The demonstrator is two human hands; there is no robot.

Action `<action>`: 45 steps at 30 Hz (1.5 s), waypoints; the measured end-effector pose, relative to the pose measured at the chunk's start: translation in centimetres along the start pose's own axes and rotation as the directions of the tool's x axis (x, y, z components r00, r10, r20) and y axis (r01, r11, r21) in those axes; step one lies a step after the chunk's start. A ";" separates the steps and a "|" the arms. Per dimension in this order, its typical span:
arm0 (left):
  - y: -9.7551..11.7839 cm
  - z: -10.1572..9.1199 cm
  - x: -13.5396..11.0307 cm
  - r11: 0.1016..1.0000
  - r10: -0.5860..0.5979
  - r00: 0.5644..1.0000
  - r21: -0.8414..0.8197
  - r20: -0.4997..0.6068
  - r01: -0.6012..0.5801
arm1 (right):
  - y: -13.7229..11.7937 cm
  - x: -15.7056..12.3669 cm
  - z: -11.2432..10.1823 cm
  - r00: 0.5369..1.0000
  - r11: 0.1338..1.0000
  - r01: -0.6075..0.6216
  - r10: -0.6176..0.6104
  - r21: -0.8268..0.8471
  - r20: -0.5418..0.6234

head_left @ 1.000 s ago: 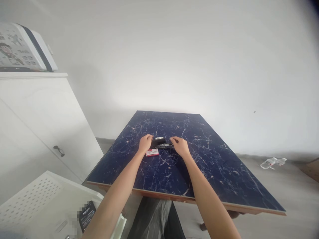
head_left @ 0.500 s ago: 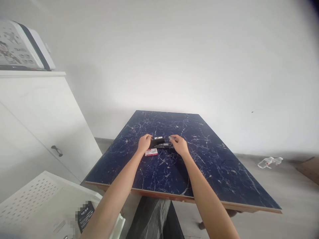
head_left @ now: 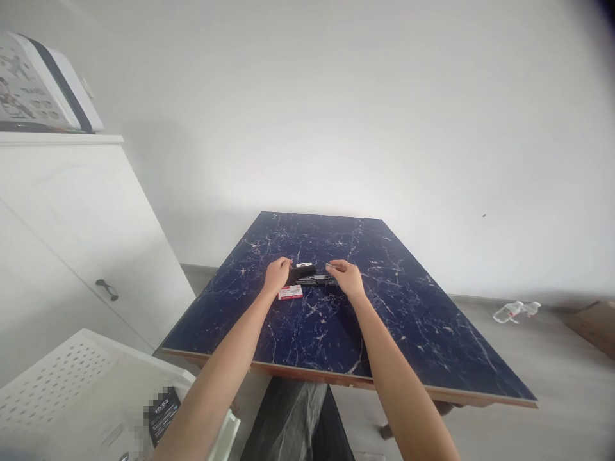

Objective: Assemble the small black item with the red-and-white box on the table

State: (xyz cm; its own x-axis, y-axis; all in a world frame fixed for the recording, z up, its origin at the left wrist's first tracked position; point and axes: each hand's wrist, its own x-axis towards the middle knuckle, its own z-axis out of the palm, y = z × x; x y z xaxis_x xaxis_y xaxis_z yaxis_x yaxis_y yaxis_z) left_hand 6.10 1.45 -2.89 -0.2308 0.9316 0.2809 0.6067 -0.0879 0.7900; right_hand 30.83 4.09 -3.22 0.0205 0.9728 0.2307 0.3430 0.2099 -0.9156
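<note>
A black stapler (head_left: 307,274) lies opened out in the middle of the dark blue marble-patterned table (head_left: 384,320). My left hand (head_left: 277,275) is closed round its left end and holds it down. My right hand (head_left: 346,277) is at its right end, fingers pinched on a small silvery strip, likely staples (head_left: 330,265), just above the stapler's open channel. A small red and white staple box (head_left: 291,292) lies on the table just in front of my left hand.
A white cabinet (head_left: 72,237) with a dark handle stands to the left, with a printed box on top (head_left: 38,89). A white perforated surface (head_left: 72,390) with a phone (head_left: 161,413) is at the lower left. Plastic bottles (head_left: 516,310) lie on the floor right.
Both hands stay at the stapler. The right hand's fingers have shifted slightly at the stapler's right end, with the silvery strip now showing. The view has drifted a little.
</note>
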 end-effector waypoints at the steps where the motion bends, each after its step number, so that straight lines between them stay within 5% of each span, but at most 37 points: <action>1: 0.0 0.0 0.0 1.000 -0.002 1.000 0.000 0.001 0.002 | -0.2 -0.1 0.0 1.000 1.000 0.013 -0.013 -0.023 0.020; 9: 0.3 -0.1 -0.1 1.000 -0.006 1.000 0.002 0.008 0.006 | -1.1 -0.7 0.2 0.992 0.976 0.125 -0.120 -0.181 0.038; 16: 0.3 -0.1 -0.1 1.000 -0.004 1.000 0.003 0.001 0.004 | -0.7 -0.3 -0.1 0.996 0.996 0.067 -0.071 -0.060 -0.056; 22: 0.3 -0.1 -0.1 1.000 -0.013 1.000 0.001 0.004 0.013 | -0.3 -0.2 0.2 0.998 0.998 0.057 -0.057 0.004 0.000; 29: 0.3 -0.1 -0.1 1.000 -0.007 1.000 0.005 0.006 0.007 | -0.7 -0.5 0.1 0.993 0.984 0.114 -0.117 -0.139 -0.018; 45: 0.4 -0.1 -0.4 0.995 0.047 0.999 0.084 -0.028 -0.044 | -1.1 -0.7 -0.1 0.992 0.982 0.117 -0.124 -0.150 -0.037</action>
State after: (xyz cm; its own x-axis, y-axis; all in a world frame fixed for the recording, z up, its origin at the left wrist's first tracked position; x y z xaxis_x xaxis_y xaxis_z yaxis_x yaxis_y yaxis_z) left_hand 6.35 1.03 -2.64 -0.2230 0.9163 0.3326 0.6780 -0.0994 0.7283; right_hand 30.51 3.14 -2.31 0.0124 0.9352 0.3539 0.4798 0.3050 -0.8227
